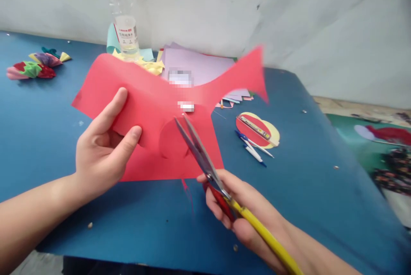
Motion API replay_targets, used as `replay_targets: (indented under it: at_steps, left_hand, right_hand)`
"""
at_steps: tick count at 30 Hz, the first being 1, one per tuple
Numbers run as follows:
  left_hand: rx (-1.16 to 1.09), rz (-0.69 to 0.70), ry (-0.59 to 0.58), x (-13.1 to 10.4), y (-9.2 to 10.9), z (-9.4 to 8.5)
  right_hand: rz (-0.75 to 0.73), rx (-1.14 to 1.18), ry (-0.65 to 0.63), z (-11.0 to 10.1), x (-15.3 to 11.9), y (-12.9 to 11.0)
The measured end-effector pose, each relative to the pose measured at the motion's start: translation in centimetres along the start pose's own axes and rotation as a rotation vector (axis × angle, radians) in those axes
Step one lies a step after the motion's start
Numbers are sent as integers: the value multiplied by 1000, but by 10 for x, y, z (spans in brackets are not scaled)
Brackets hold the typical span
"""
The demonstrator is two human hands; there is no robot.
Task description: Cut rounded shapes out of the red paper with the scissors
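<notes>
My left hand [102,146] pinches a large sheet of red paper [144,91] between thumb and fingers, holding it raised over the blue table. The sheet has curved cut edges and a strip that sticks out to the upper right. A round outline shows in the red paper near the scissor blades. In my right hand [234,206] are scissors [205,164] with a red and a yellow handle, their blades slightly apart and pointing up-left in front of the paper. More red paper [154,170] extends below the raised part.
A clear bottle [126,35] stands by the wall, with yellow scraps [154,67] and stacked purple paper [205,63] beside it. Right of centre lie red and yellow paper rounds [274,131], a cutter [255,126] and a blue-white compass [252,149]. Fabric pieces [34,67] lie far left.
</notes>
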State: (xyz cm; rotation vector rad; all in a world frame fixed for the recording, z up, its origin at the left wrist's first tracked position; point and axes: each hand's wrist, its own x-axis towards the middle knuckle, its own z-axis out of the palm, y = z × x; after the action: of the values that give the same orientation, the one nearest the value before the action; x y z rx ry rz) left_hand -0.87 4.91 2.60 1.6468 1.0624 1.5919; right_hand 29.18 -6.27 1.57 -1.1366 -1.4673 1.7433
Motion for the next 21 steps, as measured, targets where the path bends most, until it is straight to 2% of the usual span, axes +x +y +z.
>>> replay_targets:
  at_steps: [4,7,12,19,21]
  left_hand:
    - [-17,-24,-43,1,-3,-3]
    - [2,-7,-72,0,-2,-5]
    - [68,44,-128,-7,6,-4]
    - [38,62,-283,-15,5,1]
    - [53,76,-306,-15,5,0]
  right_hand:
    - [64,-18,-130,-2,-2,-7]
    - [63,-15,-167,-1,0,-14]
    - [48,46,-87,0,1,-11]
    - [26,-10,-69,1,-1,-11]
    - [17,-30,-6,3,-1,-9]
